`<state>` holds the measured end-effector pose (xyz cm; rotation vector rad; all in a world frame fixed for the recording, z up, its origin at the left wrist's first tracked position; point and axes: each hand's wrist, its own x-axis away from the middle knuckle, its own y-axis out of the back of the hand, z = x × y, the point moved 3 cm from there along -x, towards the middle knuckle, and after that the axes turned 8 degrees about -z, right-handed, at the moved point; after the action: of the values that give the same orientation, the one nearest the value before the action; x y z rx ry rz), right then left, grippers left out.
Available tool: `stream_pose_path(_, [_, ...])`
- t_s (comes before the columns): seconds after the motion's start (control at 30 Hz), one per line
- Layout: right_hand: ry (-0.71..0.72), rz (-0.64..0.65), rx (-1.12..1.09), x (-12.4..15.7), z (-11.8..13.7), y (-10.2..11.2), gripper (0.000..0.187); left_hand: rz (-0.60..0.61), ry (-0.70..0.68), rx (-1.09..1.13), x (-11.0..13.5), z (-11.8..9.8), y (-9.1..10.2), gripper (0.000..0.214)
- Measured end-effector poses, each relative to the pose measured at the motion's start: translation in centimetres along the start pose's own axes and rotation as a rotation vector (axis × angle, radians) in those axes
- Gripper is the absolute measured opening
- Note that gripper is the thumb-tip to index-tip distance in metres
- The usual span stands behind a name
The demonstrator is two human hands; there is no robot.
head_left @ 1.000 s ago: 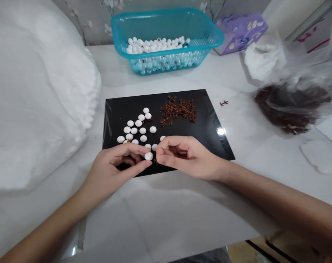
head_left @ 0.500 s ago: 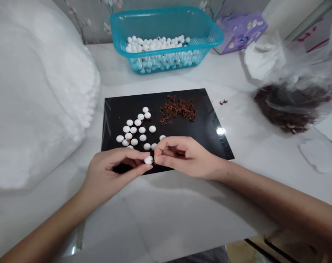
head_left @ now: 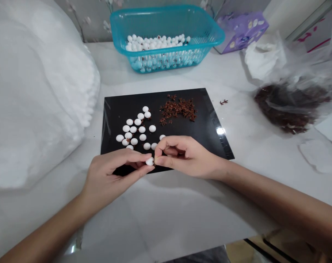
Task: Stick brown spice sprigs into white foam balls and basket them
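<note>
Between thumb and index finger, my left hand (head_left: 113, 173) pinches a small white ball (head_left: 149, 161) over the near edge of a black board (head_left: 209, 140). My right hand (head_left: 182, 155) is closed in a pinch against the ball's right side. A bit of a small brown piece shows there, mostly hidden by the fingertips. Several white balls (head_left: 142, 129) lie on the board's left half, some with brown star-shaped bits attached. At the board's upper right is a pile of small brown star-shaped pieces (head_left: 179, 109).
A teal plastic basket (head_left: 168, 53) with many white balls stands behind the board. A large white bag (head_left: 39, 98) fills the left side. To the right are a clear bag of brown pieces (head_left: 289, 109), a purple box (head_left: 241, 33) and a stray brown piece (head_left: 223, 102).
The white ball and my left fingertips have shifted slightly right, closer against my right fingertips. Less of the brown piece shows between them. Everything else stays in place.
</note>
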<state>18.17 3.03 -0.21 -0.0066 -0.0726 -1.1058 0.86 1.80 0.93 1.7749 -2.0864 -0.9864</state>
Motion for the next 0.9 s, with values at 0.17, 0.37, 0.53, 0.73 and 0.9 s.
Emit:
stream_pose_path(0.17, [-0.022, 0.0, -0.04, 0.0, -0.3, 0.1, 0.015, -0.002, -0.019, 0.001, 0.1, -0.2, 0.0, 0.008])
stream_pose_path(0.37, [-0.07, 0.019, -0.075, 0.1, -0.5, 0.0, 0.018, -0.005, -0.085, -0.006, 0.2, -0.3, 0.0, 0.011])
stream_pose_path(0.53, [-0.061, 0.014, -0.09, 0.0, -0.4, -0.1, 0.021, -0.038, -0.122, -0.037, 0.3, -0.8, 0.0, 0.01])
stream_pose_path(0.73, [-0.034, 0.006, -0.066, 0.1, -0.6, -0.1, 0.02, -0.024, -0.153, -0.062, 0.3, -1.0, -0.1, 0.01])
stream_pose_path(0.9, [-0.019, -0.013, -0.01, 0.2, -0.6, -0.1, 0.017, -0.009, -0.221, -0.08, 0.1, -1.0, -0.2, 0.011])
